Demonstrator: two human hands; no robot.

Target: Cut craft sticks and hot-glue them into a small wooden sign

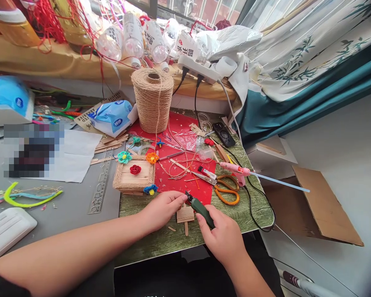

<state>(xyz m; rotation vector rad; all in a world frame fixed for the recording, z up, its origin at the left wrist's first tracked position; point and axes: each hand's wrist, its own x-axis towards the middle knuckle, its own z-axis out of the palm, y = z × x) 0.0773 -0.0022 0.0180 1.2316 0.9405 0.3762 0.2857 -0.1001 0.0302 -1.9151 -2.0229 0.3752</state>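
My right hand is wrapped round the dark green handle of a hand cutter with a black head. The cutter's head points up and left, right at my left fingertips. My left hand is closed, thumb and finger pressed together; whatever they pinch is too small to make out. Just below both hands lies a small wooden piece made of flat sticks, with a narrow stick jutting from its lower edge. A square craft-stick box edged with twine, bearing a red rose and colourful flowers, sits beyond my left hand.
Orange-handled scissors and a pink glue gun lie on the right. A large twine spool stands behind the red sheet. A ruler lies left; a cable hangs over the table's right edge.
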